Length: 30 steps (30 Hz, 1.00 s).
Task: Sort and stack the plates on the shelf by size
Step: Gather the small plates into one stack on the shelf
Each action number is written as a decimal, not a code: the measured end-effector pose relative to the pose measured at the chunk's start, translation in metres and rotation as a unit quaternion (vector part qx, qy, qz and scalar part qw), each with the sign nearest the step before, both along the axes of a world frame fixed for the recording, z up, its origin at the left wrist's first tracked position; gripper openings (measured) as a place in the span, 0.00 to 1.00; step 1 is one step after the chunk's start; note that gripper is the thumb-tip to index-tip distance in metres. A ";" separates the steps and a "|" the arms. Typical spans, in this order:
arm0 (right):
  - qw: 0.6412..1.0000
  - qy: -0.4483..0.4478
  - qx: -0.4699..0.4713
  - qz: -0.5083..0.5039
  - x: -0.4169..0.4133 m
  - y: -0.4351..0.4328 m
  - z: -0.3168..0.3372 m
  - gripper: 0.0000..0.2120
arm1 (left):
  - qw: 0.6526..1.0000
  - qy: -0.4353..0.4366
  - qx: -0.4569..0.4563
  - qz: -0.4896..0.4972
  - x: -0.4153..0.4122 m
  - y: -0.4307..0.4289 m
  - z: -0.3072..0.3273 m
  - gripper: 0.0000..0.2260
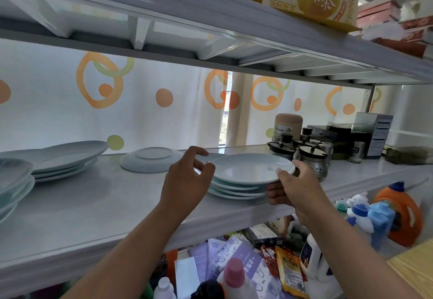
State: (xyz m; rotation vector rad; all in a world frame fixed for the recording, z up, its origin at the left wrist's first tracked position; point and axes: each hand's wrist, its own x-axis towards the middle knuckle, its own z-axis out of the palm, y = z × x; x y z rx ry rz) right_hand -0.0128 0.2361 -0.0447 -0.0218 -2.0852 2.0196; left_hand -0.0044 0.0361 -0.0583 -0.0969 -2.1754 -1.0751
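Top plate [251,168]: pale, right way up, on or just above the small stack [234,191]. Whether its weight is already down I cannot tell.
Small stack: like-sized plates near the front edge of the shelf [105,205], right of centre.
Right hand [297,186]: at three o'clock of the top plate. The grip pinches the rim, thumb on top and fingers curled under.
Left hand [185,176]: at nine o'clock of the same plate. The grip is loosely curled and spread, with one fingertip just at the rim, and no pinch shows.
Upturned plate [152,159]: lies face down at ten o'clock of the small stack, apart from it and probably still to be sorted.
Large plates [68,158]: a wider pile at nine o'clock, well apart.
Glass jars [309,155]: crowded at two o'clock, near the right knuckles.
Doing it well: lower the plate level and centre it so the rims line up all round. Steady the nine o'clock rim with the left hand, then draw the right fingers out towards four o'clock, away from the jars.
Risk: glazed plates likely slide, and the stack sits close to the shelf's front edge.
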 end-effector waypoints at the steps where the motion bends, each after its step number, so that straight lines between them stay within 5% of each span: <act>1: 1.000 0.000 0.010 -0.004 0.000 0.001 0.000 0.23 | 1.000 -0.001 0.000 0.001 0.000 -0.001 0.000 0.10; 9: 0.996 0.013 0.085 -0.007 0.003 0.002 0.000 0.11 | 1.000 -0.021 0.004 0.002 0.001 -0.004 -0.005 0.11; 18: 0.959 0.136 0.244 0.037 0.022 -0.056 0.008 0.04 | 0.999 -0.014 -0.006 0.047 0.006 -0.029 0.007 0.09; 24: 0.935 0.174 0.281 0.126 0.015 -0.122 0.009 0.05 | 0.993 -0.017 -0.023 0.118 0.010 -0.076 0.016 0.08; 30: 0.904 0.242 0.335 0.107 -0.005 -0.196 -0.004 0.13 | 0.983 -0.009 -0.029 0.178 0.006 -0.118 0.022 0.09</act>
